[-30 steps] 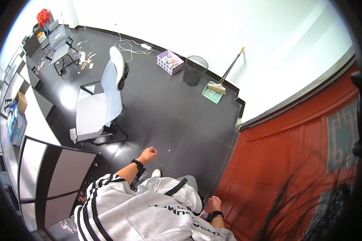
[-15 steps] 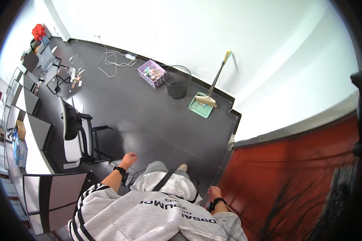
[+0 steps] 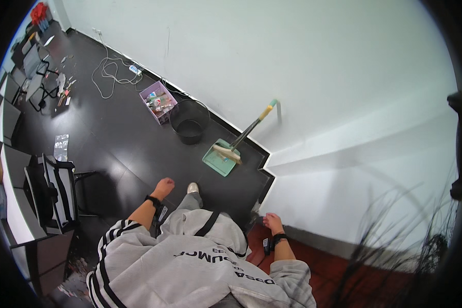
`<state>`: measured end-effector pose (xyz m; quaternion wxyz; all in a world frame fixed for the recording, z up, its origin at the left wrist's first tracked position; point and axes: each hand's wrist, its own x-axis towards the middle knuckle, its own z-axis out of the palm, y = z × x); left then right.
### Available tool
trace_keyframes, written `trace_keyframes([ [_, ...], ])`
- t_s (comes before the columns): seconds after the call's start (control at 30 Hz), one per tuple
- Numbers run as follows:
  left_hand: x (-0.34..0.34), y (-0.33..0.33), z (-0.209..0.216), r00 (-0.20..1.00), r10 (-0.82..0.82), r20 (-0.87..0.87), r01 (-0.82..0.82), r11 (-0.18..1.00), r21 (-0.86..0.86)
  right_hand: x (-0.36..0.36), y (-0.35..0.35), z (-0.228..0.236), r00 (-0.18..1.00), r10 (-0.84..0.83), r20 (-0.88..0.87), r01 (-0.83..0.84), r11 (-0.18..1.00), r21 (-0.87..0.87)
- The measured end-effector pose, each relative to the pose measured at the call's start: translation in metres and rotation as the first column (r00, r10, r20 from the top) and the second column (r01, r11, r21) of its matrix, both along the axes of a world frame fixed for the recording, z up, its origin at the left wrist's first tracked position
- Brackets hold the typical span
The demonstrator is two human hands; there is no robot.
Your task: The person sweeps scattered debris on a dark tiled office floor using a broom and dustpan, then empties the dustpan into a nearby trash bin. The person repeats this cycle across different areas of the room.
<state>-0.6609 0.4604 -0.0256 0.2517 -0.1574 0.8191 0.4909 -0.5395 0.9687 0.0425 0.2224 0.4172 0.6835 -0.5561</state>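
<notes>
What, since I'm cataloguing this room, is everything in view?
Floor: 1, dark, centre
Wall: 1, white, top
Dustpan: 1, green, floor
Broom: 1, black, over dustpan
Bin: 1, black, beside dustpan
Basket: 1, purple, beside bin
Basket items: several, mixed, inside
Cable: uncounted, pale, floor
Power strip: 1, white, floor
Litter: several, mixed, floor
Chairs: 2, grey, left
Desks: uncounted, white, left
Bundle: 1, red, upper left
Panel: 1, red, lower right
Sweatshirt: 1, grey, bottom
Shoe: 1, cream, centre
Wristbands: 2, black, centre
Left hand: 1, bare, centre
Right hand: 1, bare, centre right
</notes>
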Motion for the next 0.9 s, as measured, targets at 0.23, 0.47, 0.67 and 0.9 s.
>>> trace_keyframes([
  [0.23,-0.141,0.110,0.053,0.994,-0.024,-0.110,0.040,0.989,0.143,-0.223,0.048,0.042,0.931,0.318,-0.182,-0.311,0.948,0.064],
  [0.47,-0.214,0.205,0.056,0.998,0.052,-0.033,-0.047,0.990,0.135,-0.469,0.061,0.040,0.404,0.828,-0.389,-0.621,0.561,0.547],
  [0.67,-0.236,0.301,0.054,0.989,0.085,0.123,-0.115,0.959,0.258,-0.536,0.031,0.012,-0.180,0.981,-0.077,-0.627,-0.054,0.777],
  [0.9,-0.236,0.362,0.053,0.951,0.235,0.202,-0.292,0.897,0.331,-0.532,0.002,-0.006,-0.509,0.810,0.293,-0.528,-0.562,0.637],
])
